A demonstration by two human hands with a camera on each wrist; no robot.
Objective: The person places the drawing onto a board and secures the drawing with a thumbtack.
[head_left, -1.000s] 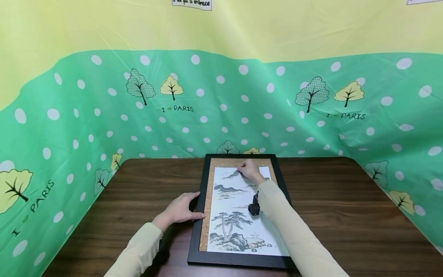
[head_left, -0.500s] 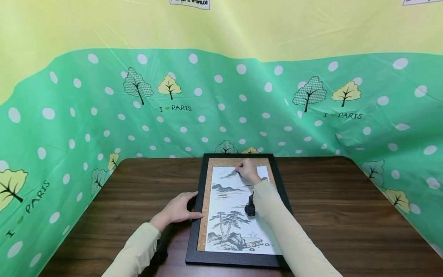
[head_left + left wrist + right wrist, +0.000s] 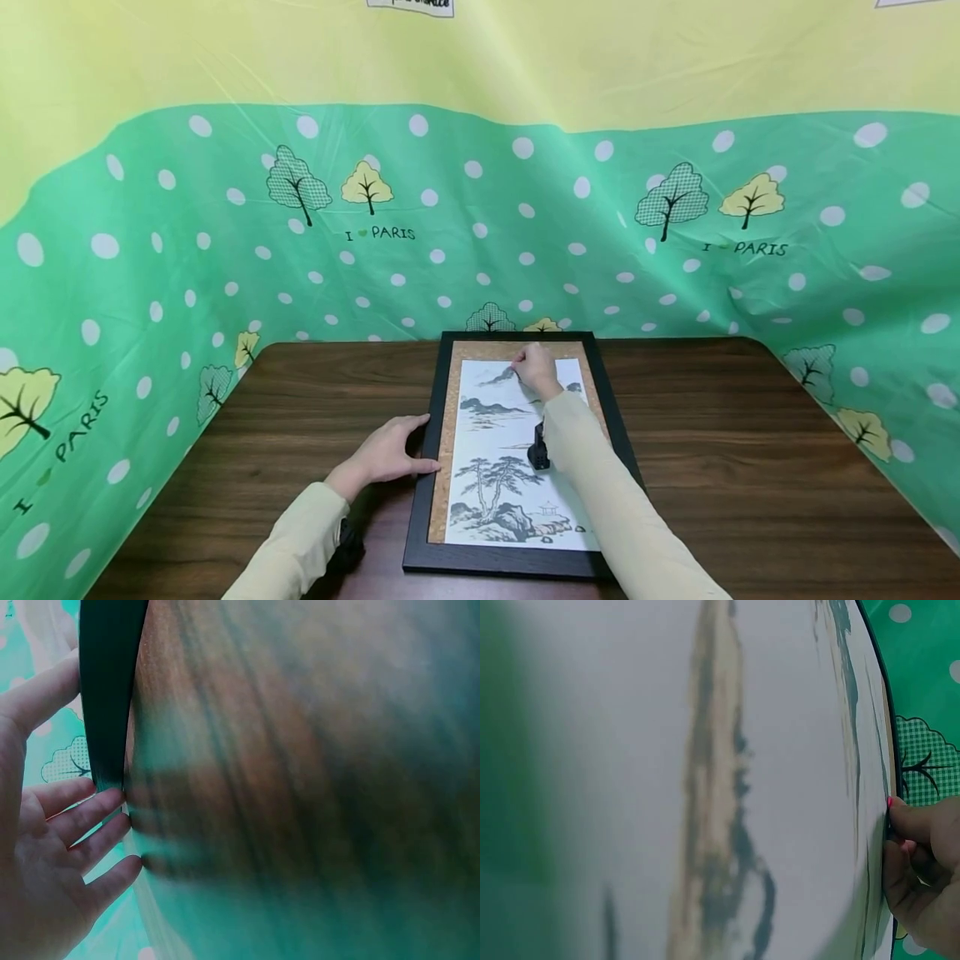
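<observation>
A black-framed cork board (image 3: 418, 517) lies on the table, bearing a white sheet (image 3: 480, 442) printed with an ink landscape of pines and hills. At the sheet's top edge my right hand (image 3: 538, 372) pinches a small pink thing, seemingly a pushpin (image 3: 889, 801), mostly hidden by the fingertips. My left hand (image 3: 386, 452) rests at the board's left side, thumb on the frame and the other fingers fairly straight. In the left wrist view those fingers (image 3: 101, 806) touch the frame's edge (image 3: 109, 690).
The brown wooden table (image 3: 322, 375) extends to both sides of the board. Behind it hangs a green and yellow cloth (image 3: 450, 217) with trees and dots. A black wrist camera (image 3: 538, 448) hangs from the right cuff, just over the sheet.
My right wrist and forearm have shifted slightly left, while the fingertips stay at the sheet's top edge. My left hand keeps its place on the frame. The head view has moved a little.
</observation>
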